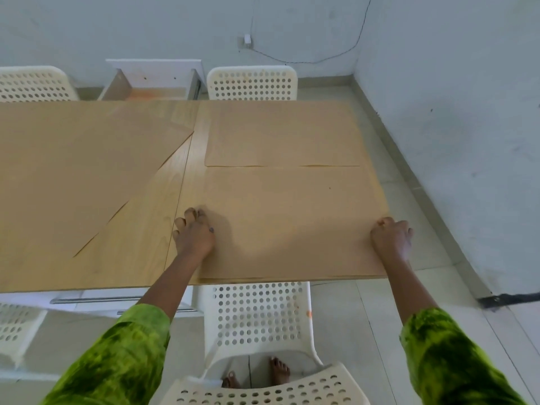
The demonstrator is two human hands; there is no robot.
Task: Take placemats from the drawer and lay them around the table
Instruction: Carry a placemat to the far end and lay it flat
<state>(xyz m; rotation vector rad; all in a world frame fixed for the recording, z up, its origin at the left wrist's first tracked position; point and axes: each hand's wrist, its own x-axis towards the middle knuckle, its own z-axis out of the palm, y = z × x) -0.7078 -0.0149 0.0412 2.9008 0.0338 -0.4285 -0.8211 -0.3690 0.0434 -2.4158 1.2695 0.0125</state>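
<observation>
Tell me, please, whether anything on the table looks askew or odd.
The left placemat lies askew: its edge runs diagonally across the table, while the far right placemat and near right placemat sit square. The far drawer stands open.

Both my arms reach forward, nearly straight, forearms bare. My left hand (194,233) lies knuckles up, fingers curled onto the left edge of the mat (292,217). My right hand (391,235) mirrors it, fingers curled over the right edge.
</observation>
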